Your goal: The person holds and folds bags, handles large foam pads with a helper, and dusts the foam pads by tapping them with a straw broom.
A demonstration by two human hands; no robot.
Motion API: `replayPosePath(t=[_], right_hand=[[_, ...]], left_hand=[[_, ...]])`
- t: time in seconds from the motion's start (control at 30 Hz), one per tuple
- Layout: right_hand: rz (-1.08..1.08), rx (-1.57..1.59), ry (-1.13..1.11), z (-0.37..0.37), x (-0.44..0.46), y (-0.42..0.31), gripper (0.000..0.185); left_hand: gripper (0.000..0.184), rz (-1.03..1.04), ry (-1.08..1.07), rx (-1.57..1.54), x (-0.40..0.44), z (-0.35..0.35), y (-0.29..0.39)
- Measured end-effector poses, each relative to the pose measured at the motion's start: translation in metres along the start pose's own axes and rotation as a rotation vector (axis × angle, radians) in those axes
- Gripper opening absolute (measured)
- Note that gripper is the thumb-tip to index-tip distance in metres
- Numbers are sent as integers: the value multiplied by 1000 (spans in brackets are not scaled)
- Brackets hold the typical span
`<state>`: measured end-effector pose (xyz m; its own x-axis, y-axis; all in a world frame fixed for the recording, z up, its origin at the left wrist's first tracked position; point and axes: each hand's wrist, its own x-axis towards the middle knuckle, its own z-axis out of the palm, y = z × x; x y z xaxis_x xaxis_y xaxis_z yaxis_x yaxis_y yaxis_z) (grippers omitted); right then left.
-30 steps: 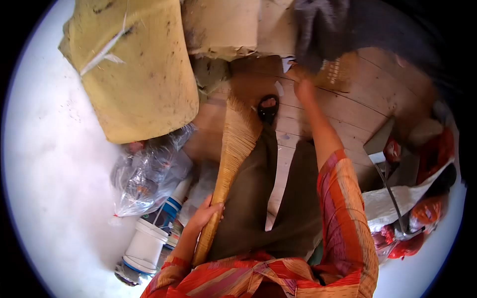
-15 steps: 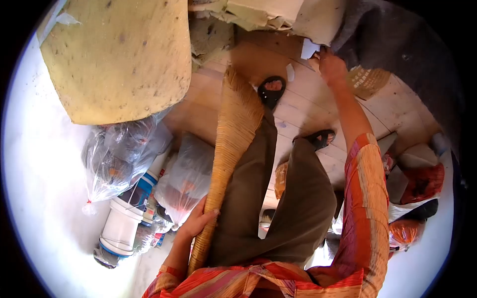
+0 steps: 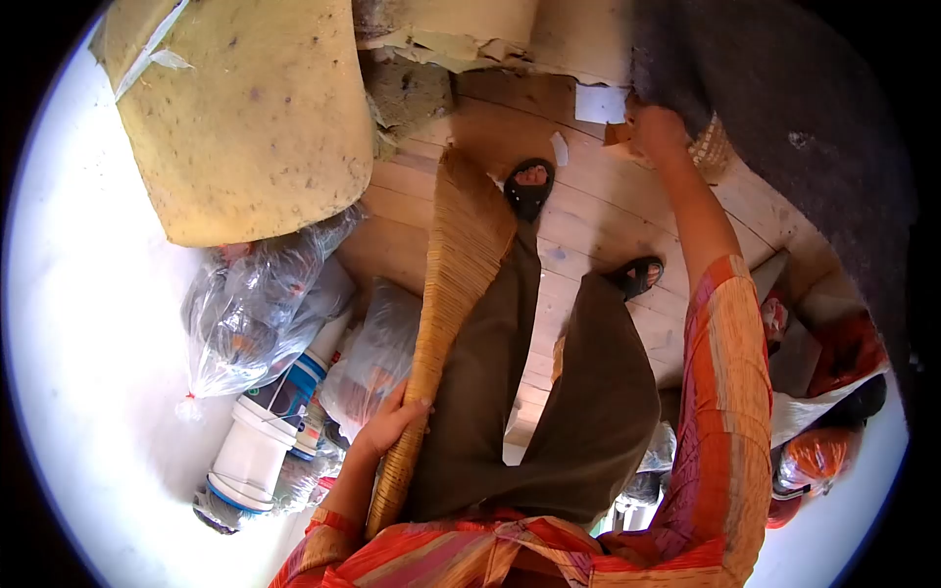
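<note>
My left hand (image 3: pixel 390 423) is wrapped round the narrow lower part of a long, flared, straw-coloured thing (image 3: pixel 456 245) with fine cross ridges. It leans along my left leg, its wide end up toward the floor ahead. Out in front, my right hand (image 3: pixel 661 133) is closed at the edge of a dark grey cloth (image 3: pixel 784 137); its fingertips are partly hidden. Beside that hand are a white card-like piece (image 3: pixel 600 103) and a brown scrap (image 3: pixel 619 136). A woven-looking tan piece (image 3: pixel 710 149) shows under the cloth edge.
A stained yellow foam slab (image 3: pixel 245 127) stands at upper left, above clear plastic bags (image 3: pixel 255 314) and white buckets (image 3: pixel 250 451). More bags, one with orange contents (image 3: pixel 818 459), lie at right. Wooden boards (image 3: pixel 578 220) form the floor; a small white scrap (image 3: pixel 560 149) lies there.
The dark cloth at my right hand has shifted and now covers most of the brown printed piece. My left hand keeps its hold. The view has moved slightly.
</note>
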<state>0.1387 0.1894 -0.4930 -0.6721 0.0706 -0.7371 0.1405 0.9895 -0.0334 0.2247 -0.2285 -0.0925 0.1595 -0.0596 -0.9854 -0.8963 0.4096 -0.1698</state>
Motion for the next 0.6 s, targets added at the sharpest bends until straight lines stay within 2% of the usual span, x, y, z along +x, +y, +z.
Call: replayPosePath(t=[0.07, 0.1, 0.17, 0.2, 0.23, 0.3, 0.37, 0.4, 0.47, 0.5, 0.57, 0.6], right_hand=[[166, 363, -223, -40, -21, 1, 42], [174, 369, -214, -39, -34, 5, 42], [195, 498, -39, -30, -66, 9, 32], [205, 499, -29, -17, -82, 10, 32], [244, 442, 135, 2, -102, 10, 27], [299, 372, 303, 7, -146, 25, 25], [315, 384, 23, 3, -191, 48, 19], [334, 387, 22, -3, -218, 59, 19], [213, 528, 69, -14, -266, 79, 18], [235, 543, 70, -12, -281, 81, 18], [74, 492, 90, -4, -311, 85, 17], [-12, 424, 140, 19, -317, 80, 10]], left_hand=[[58, 10, -19, 13, 3, 4, -8], [58, 51, 0, 50, 5, 10, -12], [58, 99, 15, 94, 3, 22, -17], [57, 121, 45, 128, 1, 28, -19], [57, 139, 72, 165, -3, 34, -22], [57, 193, 69, 236, -10, 34, -32], [58, 249, 62, 312, -20, 36, -32], [60, 226, 52, 295, -32, 39, -27], [68, 203, 17, 206, -54, 45, -16], [68, 201, 13, 232, -61, 46, -10], [68, 233, -5, 308, -72, 47, 0], [70, 302, -25, 451, -70, 39, 2]])
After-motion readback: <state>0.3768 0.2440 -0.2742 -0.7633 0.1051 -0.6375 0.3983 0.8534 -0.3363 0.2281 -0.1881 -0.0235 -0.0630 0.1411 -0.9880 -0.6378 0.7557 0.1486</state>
